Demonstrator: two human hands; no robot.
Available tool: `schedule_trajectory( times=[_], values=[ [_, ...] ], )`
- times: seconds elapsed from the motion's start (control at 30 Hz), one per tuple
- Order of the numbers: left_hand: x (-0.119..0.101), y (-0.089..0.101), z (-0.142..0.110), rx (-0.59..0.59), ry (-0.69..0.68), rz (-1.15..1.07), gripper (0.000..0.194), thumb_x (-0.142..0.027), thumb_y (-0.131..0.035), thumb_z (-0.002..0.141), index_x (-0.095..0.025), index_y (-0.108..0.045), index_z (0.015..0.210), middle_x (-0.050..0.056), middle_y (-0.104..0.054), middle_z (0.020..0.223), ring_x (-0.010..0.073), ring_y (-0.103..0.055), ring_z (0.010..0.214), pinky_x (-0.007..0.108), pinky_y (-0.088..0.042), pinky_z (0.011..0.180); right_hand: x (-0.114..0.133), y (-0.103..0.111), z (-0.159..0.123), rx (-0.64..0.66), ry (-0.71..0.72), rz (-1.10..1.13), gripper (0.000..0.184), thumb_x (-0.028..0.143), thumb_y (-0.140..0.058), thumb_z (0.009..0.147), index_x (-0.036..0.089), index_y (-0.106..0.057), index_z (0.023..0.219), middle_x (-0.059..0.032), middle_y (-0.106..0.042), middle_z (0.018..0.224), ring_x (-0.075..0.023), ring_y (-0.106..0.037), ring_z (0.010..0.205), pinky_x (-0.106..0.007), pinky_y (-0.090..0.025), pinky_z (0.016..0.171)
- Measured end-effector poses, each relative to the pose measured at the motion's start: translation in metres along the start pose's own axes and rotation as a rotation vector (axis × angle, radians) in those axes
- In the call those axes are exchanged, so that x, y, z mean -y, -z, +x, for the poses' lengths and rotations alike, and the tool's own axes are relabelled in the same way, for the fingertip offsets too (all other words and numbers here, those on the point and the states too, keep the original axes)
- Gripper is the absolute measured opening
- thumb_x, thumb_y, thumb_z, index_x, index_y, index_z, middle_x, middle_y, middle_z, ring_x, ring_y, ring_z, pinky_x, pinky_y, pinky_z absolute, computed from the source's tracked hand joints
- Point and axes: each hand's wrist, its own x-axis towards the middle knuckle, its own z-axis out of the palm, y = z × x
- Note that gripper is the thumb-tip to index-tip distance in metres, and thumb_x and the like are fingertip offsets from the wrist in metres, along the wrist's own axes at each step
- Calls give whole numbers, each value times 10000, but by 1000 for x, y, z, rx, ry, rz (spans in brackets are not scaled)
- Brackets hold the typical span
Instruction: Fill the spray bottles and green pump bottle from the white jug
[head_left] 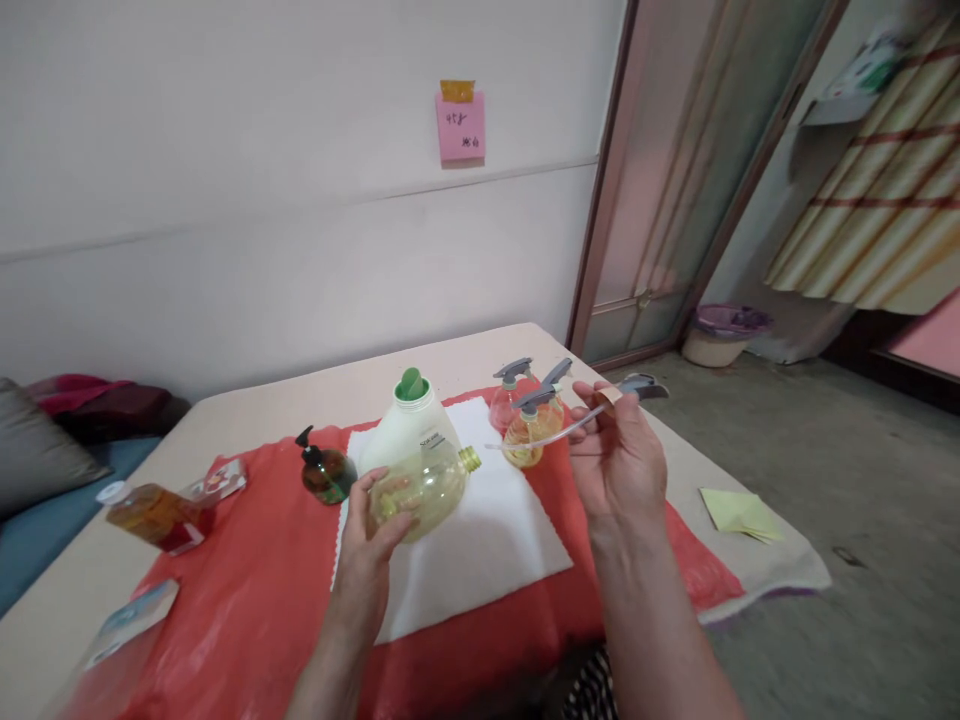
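Observation:
My left hand [379, 540] is wrapped round a clear yellow spray bottle [431, 495], tilted so its threaded open neck points right. In my right hand [622, 450] is a grey spray trigger head [641, 386], its thin clear dip tube [551, 438] reaching left toward the bottle's neck. The tube's tip is apart from the neck. Behind the bottle stands a large white jug [409, 420] with a green piece in its mouth. Several spray bottles with grey heads, one of them a yellow bottle [525, 450], stand between jug and right hand.
A white cloth [480, 575] lies over a red sheet [255, 560] on the table. To the left are a dark pump bottle [328, 475] and an amber liquid bottle [161, 515]. Yellow-green paper notes [741, 514] lie near the right edge.

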Motion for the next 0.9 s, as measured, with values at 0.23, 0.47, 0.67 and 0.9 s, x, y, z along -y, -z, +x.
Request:
schedule_trajectory(
  times=[0.23, 0.47, 0.67, 0.9],
  values=[
    [8, -3, -2, 63, 62, -100, 654, -341, -806, 633, -263, -545, 1228, 78, -682, 1189, 259, -699, 982, 356, -527, 813, -12, -6, -11, 62, -97, -32, 341, 402, -874, 708, 167, -723, 904, -55, -769, 870, -90, -637, 613, -170, -467, 482],
    [10, -6, 0, 112, 157, -202, 698, -409, -859, 580, -250, -564, 1191, 106, -721, 1139, 268, -720, 911, 315, -544, 691, -24, -10, -30, 266, -229, -59, 250, 365, -816, 794, 257, -740, 1006, -25, -727, 1034, -115, -641, 766, -220, -506, 604],
    [2, -7, -2, 135, 206, -291, 602, -430, -870, 603, -251, -593, 1107, 92, -743, 1099, 254, -730, 888, 295, -561, 648, -43, -11, -44, 375, -271, -14, 276, 327, -846, 764, 293, -753, 1021, -9, -717, 1036, -163, -649, 988, -291, -529, 848],
    [3, -4, -1, 122, 179, -270, 625, -467, -859, 606, -249, -585, 1124, 100, -737, 1117, 276, -722, 944, 325, -569, 680, -62, -6, -54, 495, -356, -124, 327, 438, -830, 764, 289, -766, 1048, -44, -746, 1111, -220, -646, 1135, -384, -474, 1031]
  ],
)
